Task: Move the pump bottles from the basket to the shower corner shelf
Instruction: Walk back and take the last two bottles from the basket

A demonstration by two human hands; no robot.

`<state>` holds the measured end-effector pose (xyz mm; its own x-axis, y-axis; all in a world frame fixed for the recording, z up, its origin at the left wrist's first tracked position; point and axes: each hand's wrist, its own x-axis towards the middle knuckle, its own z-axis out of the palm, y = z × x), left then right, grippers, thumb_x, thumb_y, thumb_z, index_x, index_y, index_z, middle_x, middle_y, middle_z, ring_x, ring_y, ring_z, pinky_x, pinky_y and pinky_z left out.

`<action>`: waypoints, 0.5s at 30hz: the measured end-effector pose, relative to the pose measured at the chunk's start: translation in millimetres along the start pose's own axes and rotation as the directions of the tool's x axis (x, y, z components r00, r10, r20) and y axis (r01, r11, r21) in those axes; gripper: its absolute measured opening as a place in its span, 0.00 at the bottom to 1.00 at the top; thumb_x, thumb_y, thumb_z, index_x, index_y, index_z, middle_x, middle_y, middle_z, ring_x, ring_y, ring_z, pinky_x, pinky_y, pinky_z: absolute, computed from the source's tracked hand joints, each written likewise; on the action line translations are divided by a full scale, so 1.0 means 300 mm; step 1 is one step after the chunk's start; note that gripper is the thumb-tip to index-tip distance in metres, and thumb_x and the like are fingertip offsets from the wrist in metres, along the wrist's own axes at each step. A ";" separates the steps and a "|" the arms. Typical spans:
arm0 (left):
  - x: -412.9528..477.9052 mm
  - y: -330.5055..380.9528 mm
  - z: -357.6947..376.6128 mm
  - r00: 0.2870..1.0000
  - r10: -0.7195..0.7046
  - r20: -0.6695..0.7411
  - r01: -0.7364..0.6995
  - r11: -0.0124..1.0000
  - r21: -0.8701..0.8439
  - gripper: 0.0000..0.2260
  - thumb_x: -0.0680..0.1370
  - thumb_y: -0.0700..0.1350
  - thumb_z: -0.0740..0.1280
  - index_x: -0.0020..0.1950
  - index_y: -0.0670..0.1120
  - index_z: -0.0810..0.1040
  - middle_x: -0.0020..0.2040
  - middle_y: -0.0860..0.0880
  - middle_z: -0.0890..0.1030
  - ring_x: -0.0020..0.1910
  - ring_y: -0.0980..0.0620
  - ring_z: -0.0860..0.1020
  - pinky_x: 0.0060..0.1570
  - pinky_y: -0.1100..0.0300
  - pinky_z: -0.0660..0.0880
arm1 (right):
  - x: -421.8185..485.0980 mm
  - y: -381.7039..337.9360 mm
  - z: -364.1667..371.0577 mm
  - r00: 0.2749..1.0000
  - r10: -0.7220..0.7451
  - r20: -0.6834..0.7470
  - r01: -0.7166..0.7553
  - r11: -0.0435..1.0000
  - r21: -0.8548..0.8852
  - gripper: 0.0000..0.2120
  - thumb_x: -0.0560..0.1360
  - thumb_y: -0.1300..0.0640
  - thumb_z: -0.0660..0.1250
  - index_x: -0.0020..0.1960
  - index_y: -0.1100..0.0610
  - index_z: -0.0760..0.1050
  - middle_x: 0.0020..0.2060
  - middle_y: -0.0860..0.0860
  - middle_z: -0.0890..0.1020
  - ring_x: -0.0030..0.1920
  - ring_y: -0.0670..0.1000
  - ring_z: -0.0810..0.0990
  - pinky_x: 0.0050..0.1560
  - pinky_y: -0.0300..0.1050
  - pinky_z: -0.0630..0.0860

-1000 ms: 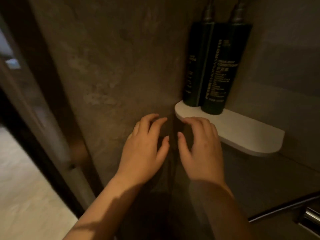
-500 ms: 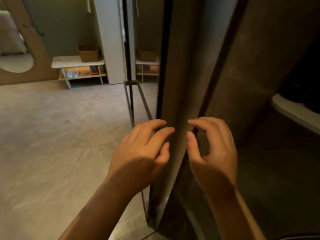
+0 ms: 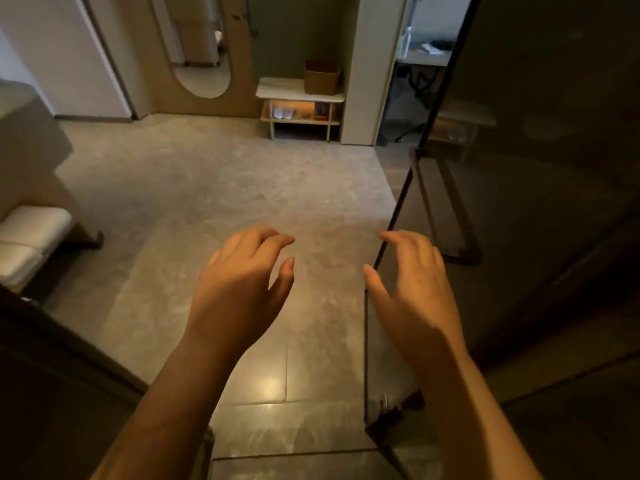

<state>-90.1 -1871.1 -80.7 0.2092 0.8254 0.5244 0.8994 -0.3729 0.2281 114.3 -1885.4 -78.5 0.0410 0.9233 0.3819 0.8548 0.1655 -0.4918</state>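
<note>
Grey stone-look floor tiles (image 3: 207, 188), glossy, fill mid frame. Dark smoked glass door (image 3: 536, 202) at right, btm cut off. Left hand (image 3: 242, 282) & right hand (image 3: 415, 292) low centre, palms down, fingers loosely curled, both holding nothing. Basket (image 3: 321, 76), brown, boxy, sits on white-topped bench (image 3: 277, 88), upper centre; inside & weave too small to make out.

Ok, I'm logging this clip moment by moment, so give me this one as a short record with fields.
left hand: empty, fingers loosely curled, above the floor
right hand: empty, fingers loosely curled, at the edge of the glass door
basket: brown, on the white bench across the room
pump bottles: none in view
</note>
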 end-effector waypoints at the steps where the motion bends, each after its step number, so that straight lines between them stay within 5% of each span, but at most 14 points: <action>1: -0.003 -0.034 -0.002 0.999 -0.034 0.021 0.034 0.999 0.007 0.13 0.78 0.47 0.62 0.58 0.44 0.79 0.53 0.46 0.79 0.50 0.46 0.77 0.45 0.55 0.72 | 0.015 -0.011 0.030 1.000 -0.013 0.025 0.014 1.000 -0.013 0.23 0.76 0.49 0.64 0.69 0.55 0.66 0.65 0.51 0.70 0.66 0.50 0.66 0.62 0.42 0.63; 9: 0.077 -0.227 0.077 0.967 -0.218 0.133 0.208 0.975 0.084 0.15 0.79 0.50 0.61 0.62 0.45 0.76 0.56 0.46 0.78 0.53 0.47 0.76 0.49 0.51 0.73 | 0.193 -0.022 0.239 0.992 -0.030 0.120 0.027 0.999 0.027 0.26 0.76 0.46 0.63 0.71 0.53 0.63 0.67 0.50 0.69 0.67 0.49 0.64 0.62 0.42 0.62; 15: 0.352 -0.339 0.222 0.951 -0.212 0.224 0.165 0.963 0.211 0.19 0.80 0.55 0.55 0.66 0.49 0.73 0.61 0.49 0.76 0.58 0.49 0.74 0.54 0.55 0.70 | 0.461 0.074 0.388 0.975 -0.037 0.220 0.033 0.999 0.025 0.27 0.76 0.42 0.59 0.71 0.55 0.63 0.67 0.52 0.68 0.68 0.51 0.63 0.63 0.43 0.62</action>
<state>-133.9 -1717.9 -103.2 0.0945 0.9590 0.2672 0.9821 -0.1338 0.1328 78.8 -1713.7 -127.8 -0.1056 0.9700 0.2188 0.8427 0.2041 -0.4982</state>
